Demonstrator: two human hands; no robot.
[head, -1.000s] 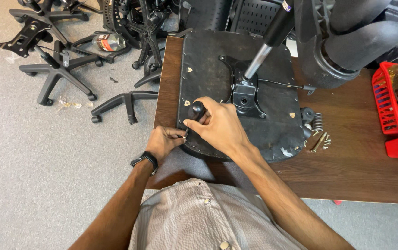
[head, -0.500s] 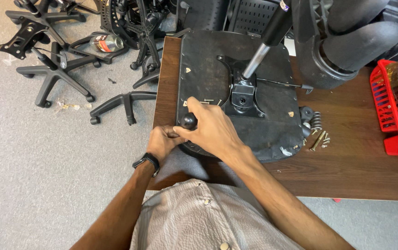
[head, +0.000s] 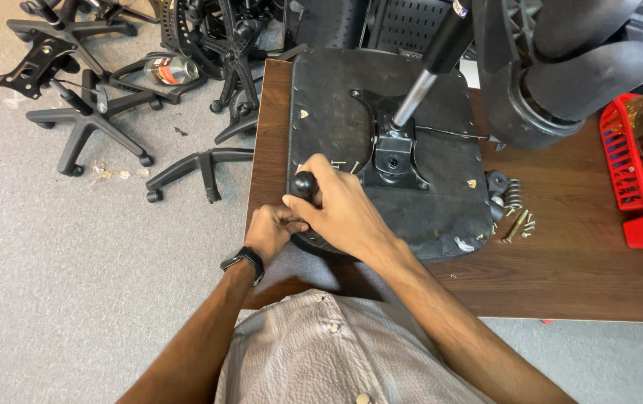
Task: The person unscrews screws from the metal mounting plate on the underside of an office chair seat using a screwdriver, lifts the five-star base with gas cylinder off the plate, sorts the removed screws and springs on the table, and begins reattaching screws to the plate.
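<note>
1. We had the black chair seat base (head: 336,142) lying upside down on the left end of the brown wooden table (head: 583,277), its near-left corner at the table's edge.
2. Our right hand (head: 340,209) was curled shut around a black round-topped tool handle (head: 304,183) standing at that corner.
3. Our left hand (head: 270,232), black watch (head: 243,262) on the wrist, was closed at the seat's edge just below the handle, fingertips pinched; what it pinched we could not tell.
4. A black metal plate (head: 392,153) sat on the middle of the seat, with a silver gas cylinder (head: 415,97) rising tilted from it.
5. Loose screws (head: 519,223) and a spring (head: 513,193) lay just right of the seat.
6. A red basket (head: 635,179) stood at the far right.
7. Black star-shaped chair bases (head: 89,120) lay on the grey carpet to the left.
</note>
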